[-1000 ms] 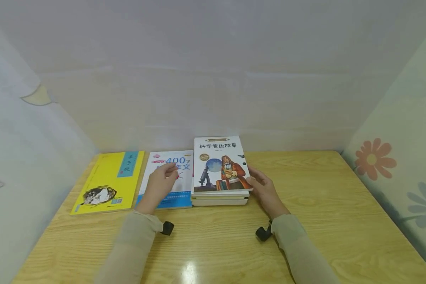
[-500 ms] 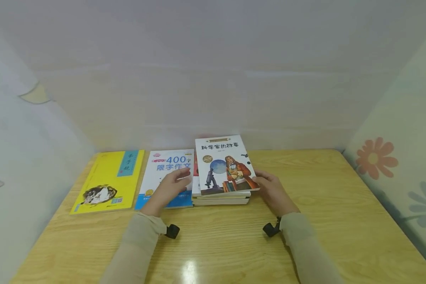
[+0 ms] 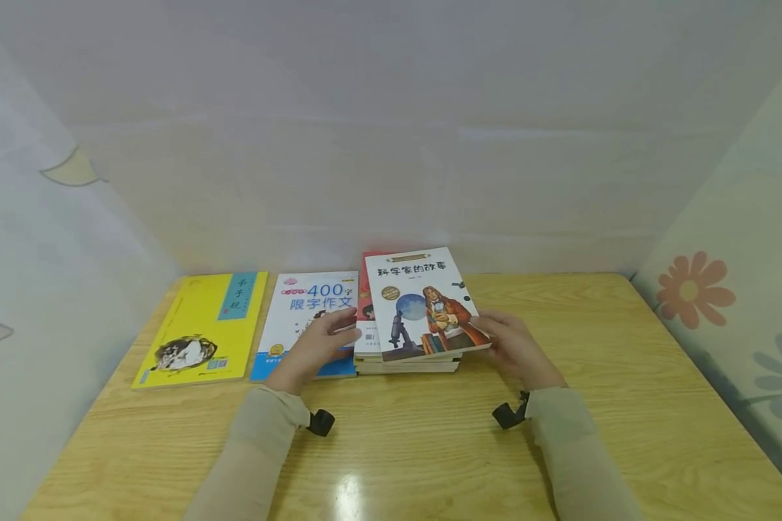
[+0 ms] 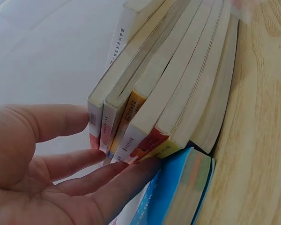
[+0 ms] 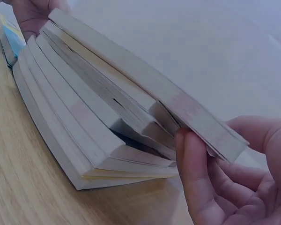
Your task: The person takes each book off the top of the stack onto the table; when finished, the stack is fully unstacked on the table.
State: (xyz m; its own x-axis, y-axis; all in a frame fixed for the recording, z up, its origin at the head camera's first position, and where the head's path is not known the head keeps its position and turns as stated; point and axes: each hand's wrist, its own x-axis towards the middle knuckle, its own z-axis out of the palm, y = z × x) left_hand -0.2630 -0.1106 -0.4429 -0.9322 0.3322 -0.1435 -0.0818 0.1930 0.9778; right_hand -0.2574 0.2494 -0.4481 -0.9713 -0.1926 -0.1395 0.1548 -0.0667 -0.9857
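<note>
A white book [image 3: 423, 304] with a long-haired figure, a telescope and a blue globe on its cover lies askew on top of a stack of books [image 3: 407, 367]. My right hand [image 3: 518, 351] pinches its right edge, thumb above and fingers beneath; in the right wrist view that corner of the white book [image 5: 187, 105] is raised off the pile. A red-covered book [image 3: 367, 289] shows beneath it. On the stack's left, my left hand [image 3: 313, 351] touches the spines with thumb and fairly straight fingers [image 4: 126, 187]. The right fingertips are partly hidden under the book in the head view.
Left of the stack lies a white and blue book [image 3: 319, 293], partly covered by the left hand. Farther left is a yellow book [image 3: 198, 318]. All rest on a wooden table [image 3: 391, 441] with a pale cloth wall [image 3: 391, 181] behind.
My right hand has shifted the top white book to the right and turned it askew, baring the red cover below. My left hand has moved right, from over the white and blue book to the stack's side.
</note>
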